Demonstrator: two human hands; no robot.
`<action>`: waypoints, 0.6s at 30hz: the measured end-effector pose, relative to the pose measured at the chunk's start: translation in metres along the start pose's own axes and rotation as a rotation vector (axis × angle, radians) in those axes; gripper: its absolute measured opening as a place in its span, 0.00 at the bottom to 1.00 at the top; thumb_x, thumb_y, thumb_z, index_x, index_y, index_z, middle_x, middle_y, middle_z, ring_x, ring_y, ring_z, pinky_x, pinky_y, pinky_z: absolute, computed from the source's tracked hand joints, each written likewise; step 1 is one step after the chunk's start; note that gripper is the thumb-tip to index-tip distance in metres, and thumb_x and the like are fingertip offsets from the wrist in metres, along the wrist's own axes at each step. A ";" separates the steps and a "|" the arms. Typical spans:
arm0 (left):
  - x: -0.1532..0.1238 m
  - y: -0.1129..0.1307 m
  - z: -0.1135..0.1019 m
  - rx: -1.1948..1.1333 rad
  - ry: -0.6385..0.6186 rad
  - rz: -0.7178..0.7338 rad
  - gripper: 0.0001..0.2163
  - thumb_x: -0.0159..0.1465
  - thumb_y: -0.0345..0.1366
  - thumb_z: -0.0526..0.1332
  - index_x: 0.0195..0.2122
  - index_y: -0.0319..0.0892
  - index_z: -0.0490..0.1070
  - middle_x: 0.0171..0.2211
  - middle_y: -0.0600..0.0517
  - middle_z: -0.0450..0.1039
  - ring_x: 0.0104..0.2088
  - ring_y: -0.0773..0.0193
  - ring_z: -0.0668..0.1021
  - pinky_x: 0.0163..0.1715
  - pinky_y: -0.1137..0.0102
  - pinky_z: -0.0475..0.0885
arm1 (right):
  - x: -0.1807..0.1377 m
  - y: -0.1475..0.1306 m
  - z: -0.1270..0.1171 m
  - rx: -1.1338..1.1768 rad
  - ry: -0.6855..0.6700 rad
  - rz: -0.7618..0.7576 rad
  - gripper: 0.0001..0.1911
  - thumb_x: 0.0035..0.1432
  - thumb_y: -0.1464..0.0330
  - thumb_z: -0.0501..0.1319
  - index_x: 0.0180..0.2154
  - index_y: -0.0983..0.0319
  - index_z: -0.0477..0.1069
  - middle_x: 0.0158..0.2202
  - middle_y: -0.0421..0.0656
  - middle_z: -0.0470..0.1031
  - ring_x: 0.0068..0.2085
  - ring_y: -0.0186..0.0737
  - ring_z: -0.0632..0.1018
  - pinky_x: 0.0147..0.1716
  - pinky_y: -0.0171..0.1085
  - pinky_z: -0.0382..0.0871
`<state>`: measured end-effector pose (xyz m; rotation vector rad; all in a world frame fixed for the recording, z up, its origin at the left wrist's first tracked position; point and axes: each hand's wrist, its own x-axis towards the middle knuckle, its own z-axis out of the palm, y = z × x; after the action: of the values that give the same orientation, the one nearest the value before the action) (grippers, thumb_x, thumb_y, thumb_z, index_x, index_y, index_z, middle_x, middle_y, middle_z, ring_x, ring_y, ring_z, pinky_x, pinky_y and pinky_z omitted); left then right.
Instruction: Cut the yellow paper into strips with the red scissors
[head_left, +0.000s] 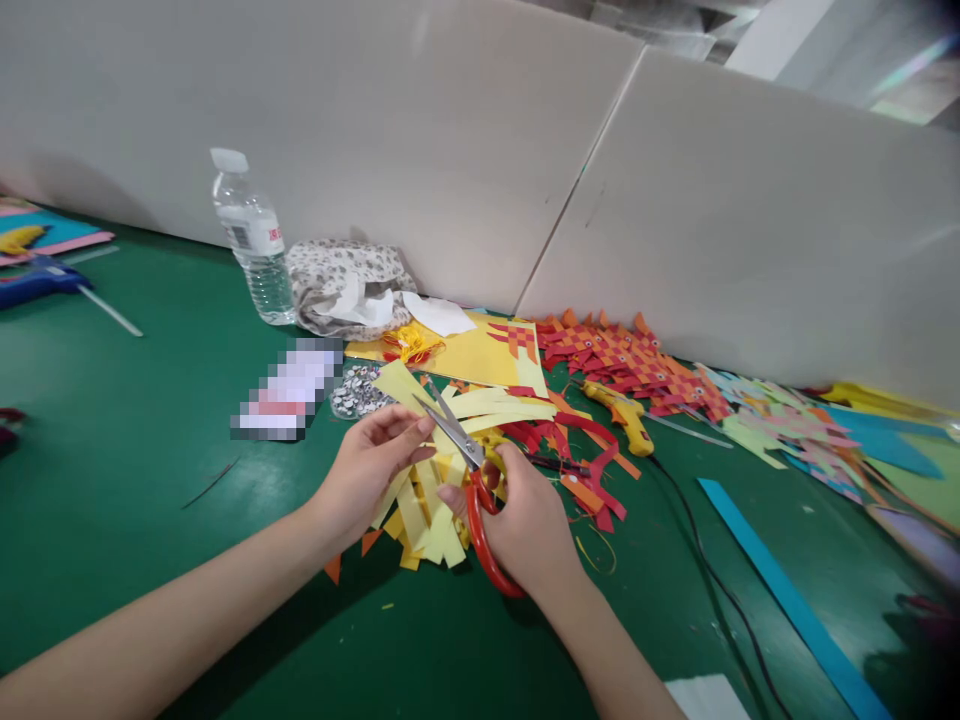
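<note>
My right hand [529, 515] is closed round the red handles of a pair of scissors [471, 452], whose blades are parted and point up and left. My left hand [375, 460] is pinched close to the blade tips, seemingly on a pale yellow paper strip [399, 382]; its fingers partly hide the hold. Beneath both hands lies a heap of yellow paper strips [427, 515]. Something deeper yellow shows beside my right fingers, but I cannot make out its shape. Red and orange paper strips [600, 460] lie just right of the heap.
A water bottle [259, 250] and a patterned cloth bundle [345, 275] stand by the grey partition [450, 150]. Woven red-orange paper pieces [615, 355] are piled behind a yellow glue gun [622, 415] with a trailing cord. A blue glue gun [41, 283] lies far left, a blue strip [787, 590] right.
</note>
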<state>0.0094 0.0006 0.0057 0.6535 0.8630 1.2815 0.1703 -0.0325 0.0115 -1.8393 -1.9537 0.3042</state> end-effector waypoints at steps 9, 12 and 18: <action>0.000 -0.003 0.000 -0.059 0.023 -0.063 0.09 0.48 0.32 0.70 0.26 0.38 0.71 0.23 0.58 0.71 0.23 0.75 0.73 0.29 0.79 0.74 | 0.000 0.003 0.003 0.027 0.016 -0.014 0.18 0.46 0.57 0.60 0.25 0.58 0.52 0.22 0.35 0.64 0.23 0.34 0.65 0.23 0.31 0.54; 0.000 -0.002 0.002 -0.073 0.023 -0.076 0.09 0.47 0.32 0.71 0.26 0.38 0.71 0.23 0.58 0.71 0.23 0.76 0.73 0.29 0.79 0.74 | 0.000 0.002 0.002 0.055 0.007 -0.015 0.18 0.46 0.57 0.60 0.24 0.58 0.52 0.21 0.34 0.63 0.22 0.33 0.64 0.22 0.31 0.54; 0.000 -0.003 0.001 -0.073 0.018 -0.070 0.09 0.47 0.32 0.71 0.25 0.38 0.71 0.23 0.58 0.71 0.23 0.76 0.73 0.29 0.79 0.74 | 0.001 0.001 -0.001 0.075 0.000 -0.034 0.21 0.46 0.57 0.61 0.22 0.58 0.49 0.18 0.33 0.58 0.20 0.30 0.59 0.21 0.30 0.52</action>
<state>0.0119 -0.0003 0.0044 0.5504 0.8429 1.2513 0.1719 -0.0314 0.0117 -1.7571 -1.9449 0.3623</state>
